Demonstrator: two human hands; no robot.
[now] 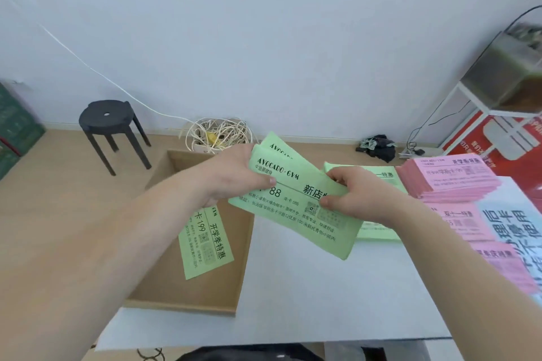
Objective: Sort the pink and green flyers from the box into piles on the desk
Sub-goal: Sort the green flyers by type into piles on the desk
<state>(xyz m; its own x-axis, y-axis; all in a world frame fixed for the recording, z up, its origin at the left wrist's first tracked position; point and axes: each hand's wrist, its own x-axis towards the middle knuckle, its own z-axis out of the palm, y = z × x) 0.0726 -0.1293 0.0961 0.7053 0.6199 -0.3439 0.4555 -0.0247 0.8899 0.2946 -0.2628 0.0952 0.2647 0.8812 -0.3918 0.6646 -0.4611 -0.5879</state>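
While left hand [231,173] and right hand [357,196] pinch the fanned green flyers [293,221], one may slip into the box [181,306].

The held green flyers [289,215] hide most of the green pile [381,175].

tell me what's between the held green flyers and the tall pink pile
Head view: a pile of green flyers on the desk lies between the held flyers and pink pile.

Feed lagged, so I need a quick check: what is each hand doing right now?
Left hand: grips the green flyers at their left end.
Right hand: pinches the same green flyers at their right side.
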